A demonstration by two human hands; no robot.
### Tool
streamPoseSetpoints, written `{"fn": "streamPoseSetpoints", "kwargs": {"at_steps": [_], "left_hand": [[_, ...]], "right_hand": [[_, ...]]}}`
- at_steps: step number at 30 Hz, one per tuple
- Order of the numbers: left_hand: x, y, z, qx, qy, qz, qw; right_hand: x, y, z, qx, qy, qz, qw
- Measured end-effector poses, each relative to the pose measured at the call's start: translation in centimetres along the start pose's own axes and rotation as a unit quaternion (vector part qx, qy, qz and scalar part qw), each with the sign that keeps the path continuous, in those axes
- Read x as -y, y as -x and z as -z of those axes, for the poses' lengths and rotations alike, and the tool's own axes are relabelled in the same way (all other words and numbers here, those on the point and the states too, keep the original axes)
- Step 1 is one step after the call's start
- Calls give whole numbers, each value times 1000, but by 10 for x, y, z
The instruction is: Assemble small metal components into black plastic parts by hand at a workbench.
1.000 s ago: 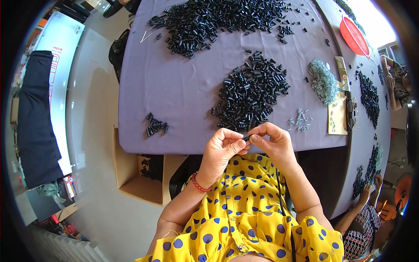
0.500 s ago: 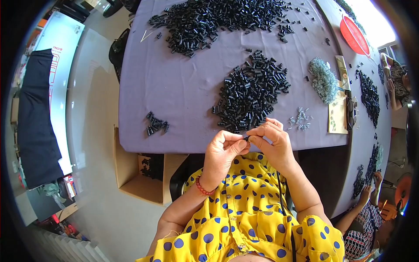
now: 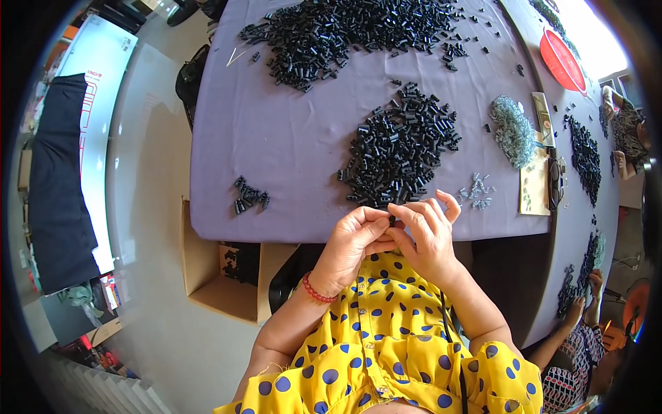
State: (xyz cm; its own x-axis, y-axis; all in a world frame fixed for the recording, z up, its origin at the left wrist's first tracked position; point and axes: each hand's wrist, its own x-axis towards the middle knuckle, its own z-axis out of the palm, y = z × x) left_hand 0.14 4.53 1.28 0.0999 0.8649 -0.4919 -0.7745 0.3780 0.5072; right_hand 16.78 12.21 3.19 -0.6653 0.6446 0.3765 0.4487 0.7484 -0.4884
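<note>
Both hands meet just off the table's front edge, over my yellow dotted top. A small black plastic piece, mostly covered by fingers, is between the fingertips. My left hand, with a red bead bracelet at the wrist, pinches it between thumb and forefinger. My right hand has its forefinger and thumb closed around the same piece, its outer fingers lifted. Right beyond the fingers lies a heap of short black plastic pieces. A small pile of clear little parts lies to the right of it.
A smaller black pile lies left, a large one at the back. Clear parts are heaped near glasses and a yellow card. A red basket stands far right; an open box sits below. Other people work at right.
My right hand's fingers have shifted and spread, its outer fingers lifting and its thumb dropping lower. The black piece now points more upright. My left hand stays nearly in place.
</note>
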Motion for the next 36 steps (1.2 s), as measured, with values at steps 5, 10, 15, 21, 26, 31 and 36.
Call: {"fn": "streamPoseSetpoints", "kwargs": {"at_steps": [5,10,15,21,26,31,36], "left_hand": [[3,-2,6,-5,12,5,1000],[4,1,5,-11,0,-3,1000],[5,0,3,-16,-10,-11,1000],[8,2,3,-2,6,-47,999],[1,3,-1,-7,-5,-50,999],[-5,1,1,7,14,-7,1000],[0,-1,6,46,82,9,996]], "right_hand": [[-2,1,-2,9,0,22,1000],[-1,2,-3,17,-13,16,1000],[-3,4,-4,12,-16,10,1000],[-2,-1,-4,3,15,37,999],[-1,-2,-1,12,34,23,999],[0,-3,-1,20,35,43,998],[3,-3,1,14,28,69,997]]}}
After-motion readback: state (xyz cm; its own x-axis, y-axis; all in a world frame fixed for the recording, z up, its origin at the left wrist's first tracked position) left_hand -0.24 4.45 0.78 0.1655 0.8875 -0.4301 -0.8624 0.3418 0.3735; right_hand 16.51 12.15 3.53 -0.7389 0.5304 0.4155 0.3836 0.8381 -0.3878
